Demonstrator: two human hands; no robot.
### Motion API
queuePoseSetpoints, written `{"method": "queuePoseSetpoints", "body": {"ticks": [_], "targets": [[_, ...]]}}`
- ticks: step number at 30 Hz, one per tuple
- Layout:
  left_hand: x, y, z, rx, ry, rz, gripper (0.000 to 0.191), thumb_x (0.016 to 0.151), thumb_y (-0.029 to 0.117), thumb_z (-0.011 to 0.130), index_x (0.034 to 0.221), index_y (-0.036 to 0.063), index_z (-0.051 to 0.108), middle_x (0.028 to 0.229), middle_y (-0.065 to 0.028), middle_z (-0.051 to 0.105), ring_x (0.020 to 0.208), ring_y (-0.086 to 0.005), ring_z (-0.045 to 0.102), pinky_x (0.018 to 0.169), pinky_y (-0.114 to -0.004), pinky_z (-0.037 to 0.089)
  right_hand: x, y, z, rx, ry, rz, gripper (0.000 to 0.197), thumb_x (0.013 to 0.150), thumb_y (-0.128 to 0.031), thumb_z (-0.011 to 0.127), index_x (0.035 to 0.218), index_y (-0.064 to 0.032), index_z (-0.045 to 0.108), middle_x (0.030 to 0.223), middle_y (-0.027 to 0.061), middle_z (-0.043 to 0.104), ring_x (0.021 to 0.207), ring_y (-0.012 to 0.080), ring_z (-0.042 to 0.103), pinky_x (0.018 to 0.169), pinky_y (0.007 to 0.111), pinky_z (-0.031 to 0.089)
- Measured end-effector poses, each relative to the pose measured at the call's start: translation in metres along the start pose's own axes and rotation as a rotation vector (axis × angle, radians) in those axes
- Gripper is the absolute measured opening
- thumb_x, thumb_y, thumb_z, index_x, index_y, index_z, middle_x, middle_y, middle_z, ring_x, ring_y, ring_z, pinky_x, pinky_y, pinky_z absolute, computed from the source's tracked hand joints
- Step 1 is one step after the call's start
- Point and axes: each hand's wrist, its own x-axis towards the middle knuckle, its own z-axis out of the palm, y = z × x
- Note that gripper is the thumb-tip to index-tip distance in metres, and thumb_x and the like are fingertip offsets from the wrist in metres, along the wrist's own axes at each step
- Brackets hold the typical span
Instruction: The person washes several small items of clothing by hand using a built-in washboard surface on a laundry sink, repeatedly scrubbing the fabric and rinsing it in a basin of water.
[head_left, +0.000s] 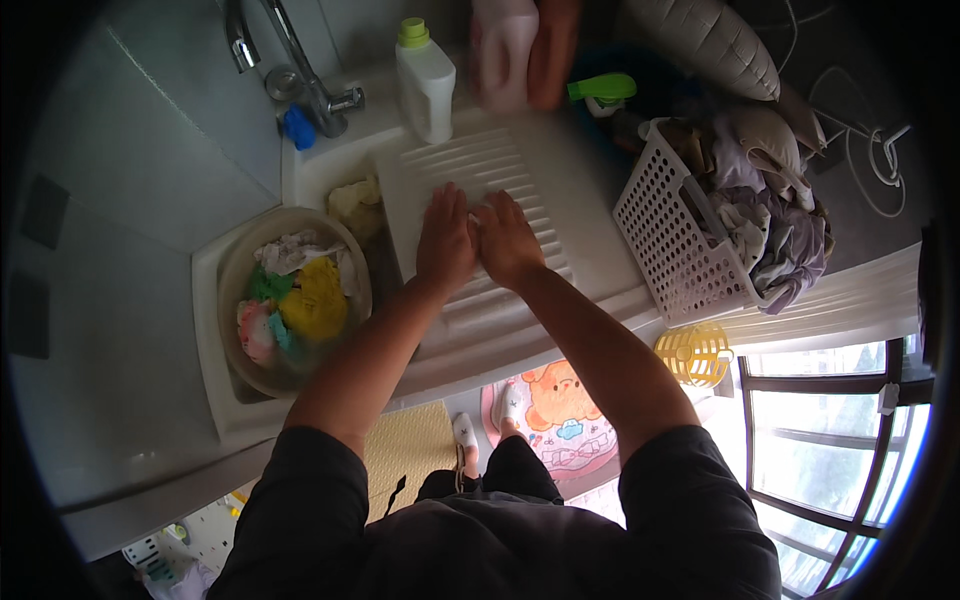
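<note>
My left hand (448, 236) and my right hand (511, 238) lie side by side, palms down, on the white ribbed washboard (495, 161) of the laundry sink. Their fingers point away from me and the thumbs nearly meet. A small whitish bit shows between them; what it belongs to, and whether anything lies under the palms, is hidden. To the left, a round plastic basin (229, 300) sits in the sink bowl. It holds wet clothes, among them a yellow cloth (315, 300), a green cloth (271, 283) and a white cloth (289, 251). A pale yellowish cloth (354, 201) lies beyond the basin.
A chrome faucet (326, 109) rises at the back left, beside a blue object (298, 127). A white bottle with a green cap (426, 82) stands behind the washboard. On the right, a perforated white basket (660, 232) is heaped with clothes (784, 232). Below it is a yellow basket (691, 355).
</note>
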Motion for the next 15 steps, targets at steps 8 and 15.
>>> {"method": "queuePoseSetpoints", "body": {"ticks": [8,15], "targets": [[0.019,-0.004,-0.015,0.14,-0.012,0.041,0.052,0.09,0.021,0.047,0.135,-0.0035,0.038,0.145,-0.0243,0.028,0.136,-0.0402,0.024,0.11,-0.055,0.019,0.001,-0.009,0.002,-0.118,0.171,-0.079,0.04,0.095,-0.029,0.038,0.13,-0.01,0.043,0.144,0.0211,0.03,0.139,0.0354,0.018,0.114,0.044,0.018],[0.003,-0.007,-0.01,-0.039,0.024,0.012,0.038,0.088,0.026,0.056,0.119,0.0035,0.057,0.141,-0.0258,0.034,0.132,-0.043,0.03,0.104,-0.056,0.027,0.023,0.016,0.01,-0.222,0.294,-0.174,0.026,0.09,-0.023,0.05,0.109,-0.0057,0.057,0.117,0.0168,0.053,0.118,0.033,0.045,0.101,0.044,0.035]]}}
